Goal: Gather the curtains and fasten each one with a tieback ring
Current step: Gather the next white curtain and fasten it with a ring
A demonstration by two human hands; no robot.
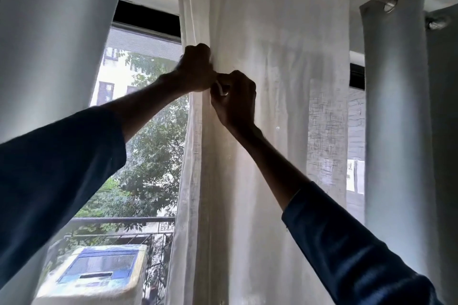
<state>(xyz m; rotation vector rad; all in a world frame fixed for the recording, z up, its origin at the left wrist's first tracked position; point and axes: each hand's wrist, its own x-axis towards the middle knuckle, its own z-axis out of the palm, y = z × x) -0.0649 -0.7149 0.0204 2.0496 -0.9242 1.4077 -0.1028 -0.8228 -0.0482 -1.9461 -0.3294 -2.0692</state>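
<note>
Left grip (195, 69) bunches the sheer white curtain (272, 131), right grip (235, 100) pinches a small white tieback ring (221, 89) against it.

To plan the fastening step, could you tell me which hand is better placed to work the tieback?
Probably the right hand: it pinches a small white piece, likely the tieback, while the left hand grips the gathered curtain.

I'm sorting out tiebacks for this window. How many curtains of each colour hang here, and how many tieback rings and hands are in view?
White sheer curtain: 1
Grey curtains: 2
Tieback ring: 1
Hands (left hand, right hand): 2
Total: 6
</note>
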